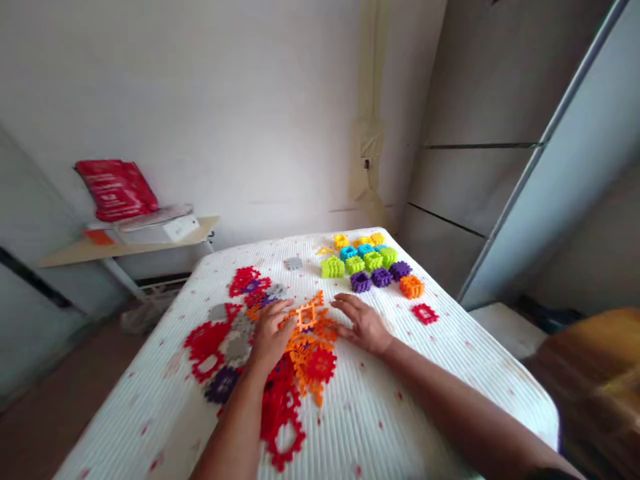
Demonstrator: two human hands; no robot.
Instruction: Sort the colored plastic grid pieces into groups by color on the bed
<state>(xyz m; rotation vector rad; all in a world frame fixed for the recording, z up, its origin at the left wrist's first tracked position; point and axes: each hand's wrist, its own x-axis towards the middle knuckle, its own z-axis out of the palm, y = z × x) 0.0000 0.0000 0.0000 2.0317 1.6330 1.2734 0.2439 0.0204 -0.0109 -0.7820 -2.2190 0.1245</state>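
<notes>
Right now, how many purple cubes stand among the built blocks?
3, in one row: left purple cube, middle purple cube, and right purple cube just behind the orange cube. None appears hidden.

The bare left hand point(270, 337) angles forward, fingers bent; the bare right hand point(367, 325) reaches leftward, fingers parted, forearm point(445, 393) slanting from the white ribbed-cloth surface's point(370, 413) near right corner.

Light soft, diffuse | wall point(280, 127) palest mid-frame | floor point(45, 380) dim | edges stretched, lower right blurred
</notes>
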